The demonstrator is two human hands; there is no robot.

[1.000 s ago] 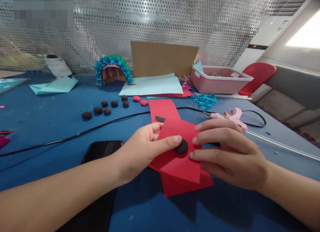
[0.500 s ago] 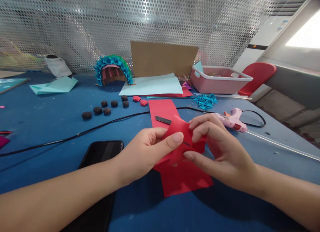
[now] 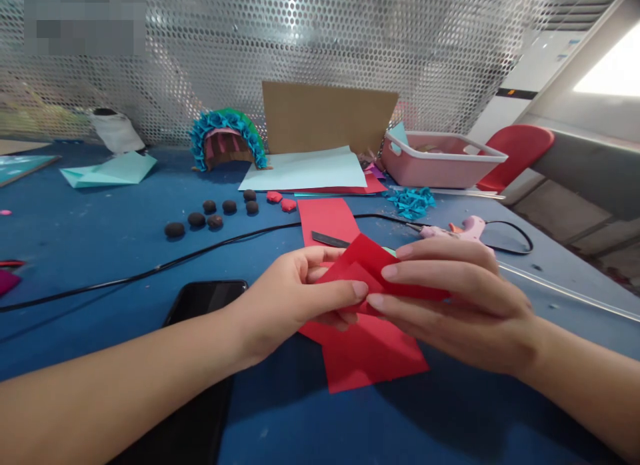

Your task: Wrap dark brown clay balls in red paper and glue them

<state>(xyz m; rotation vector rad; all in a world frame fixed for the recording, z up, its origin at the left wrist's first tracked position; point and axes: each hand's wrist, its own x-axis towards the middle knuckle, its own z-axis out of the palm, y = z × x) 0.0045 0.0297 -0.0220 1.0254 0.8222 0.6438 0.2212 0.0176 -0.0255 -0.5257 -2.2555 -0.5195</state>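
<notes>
Between both hands is a folded piece of red paper [image 3: 363, 265], raised above the table. My left hand [image 3: 305, 291] pinches its left side, thumb on top and fingers underneath. My right hand [image 3: 460, 291] grips the right side, its fingers laid along the folded edge and its thumb mostly out of sight. Below the hands lies another red paper piece [image 3: 375, 358], flat on the table. Behind them, a red paper strip [image 3: 327, 218] has a dark cutter blade [image 3: 330, 239] resting over it; the hands and held paper hide the rest of the cutter.
A black phone [image 3: 207, 298] lies by my left forearm. A black cord [image 3: 200, 255] crosses to a pink glue gun [image 3: 467, 230] on the right. Farther back are several dark balls [image 3: 197, 219], a blue crinkled-paper arch [image 3: 227, 128], light-blue sheets [image 3: 305, 170] and a pink basket [image 3: 440, 168].
The held red paper has been turned and folded over, with a straight edge now facing up. My right fingers have straightened along it, and the right hand has shifted slightly right.
</notes>
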